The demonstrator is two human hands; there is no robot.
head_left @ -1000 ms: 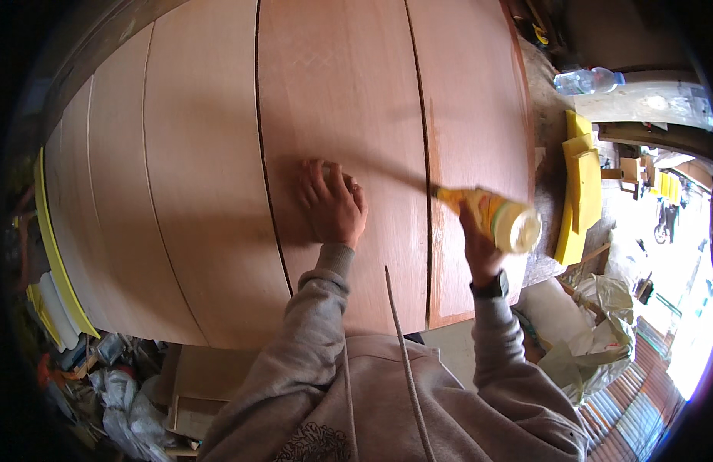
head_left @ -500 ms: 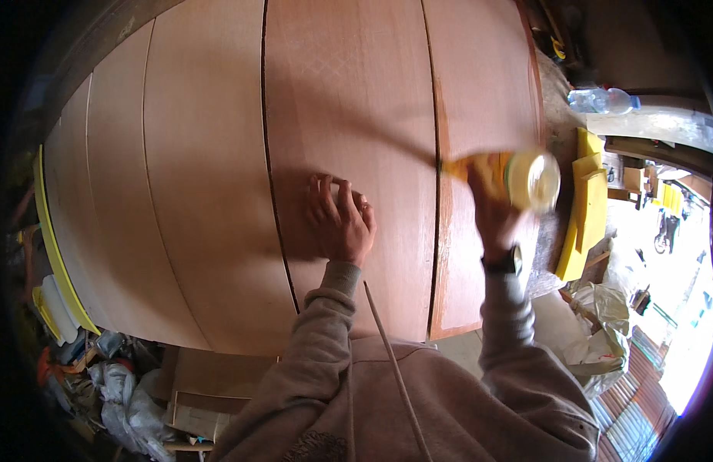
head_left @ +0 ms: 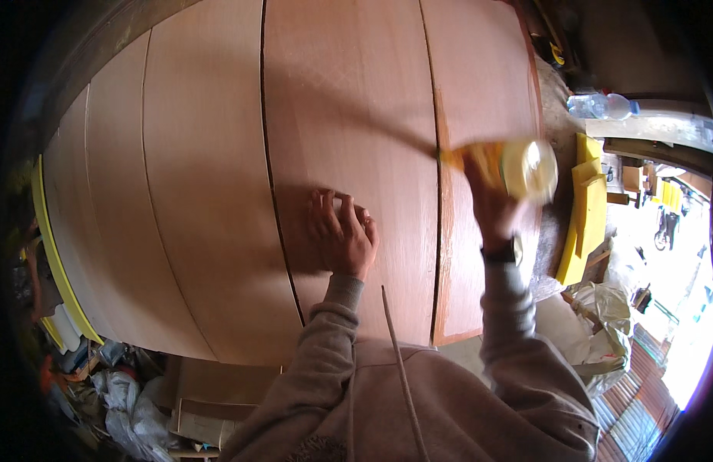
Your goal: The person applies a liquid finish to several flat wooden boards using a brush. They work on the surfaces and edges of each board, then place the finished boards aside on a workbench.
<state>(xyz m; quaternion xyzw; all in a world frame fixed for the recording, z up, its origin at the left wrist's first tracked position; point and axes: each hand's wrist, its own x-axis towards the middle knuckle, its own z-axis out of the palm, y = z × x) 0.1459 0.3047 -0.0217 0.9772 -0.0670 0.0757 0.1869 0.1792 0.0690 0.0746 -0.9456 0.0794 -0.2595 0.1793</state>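
While a yellow strip (head_left: 58, 258) curves along the far left edge of the boards, some crumpled clear plastic (head_left: 125, 404) sits in the clutter below it. Moving right, the pale wood boards (head_left: 210, 192) lie side by side with thin seams between them, the two middle seams pretty dark. The left hand (head_left: 345, 239) is palm-down on the pinkish board, fingers bent; can't tell how closed that grip is or if anything's tucked underneath. Next comes a wet-looking brownish streak (head_left: 445, 269) along the right-hand dark seam. Just right of that, the right hand (head_left: 491, 196) has its grip wrapped snugly around a yellow bottle (head_left: 518, 163), kinda blurry, held over the rightmost board, narrow end pointing left near the seam and base tipped up. There's a dark watch (head_left: 518, 250) on that wrist. Past the boards are some yellow pieces (head_left: 586, 215), plus a clear blue-capped bottle (head_left: 600, 106) farther up.
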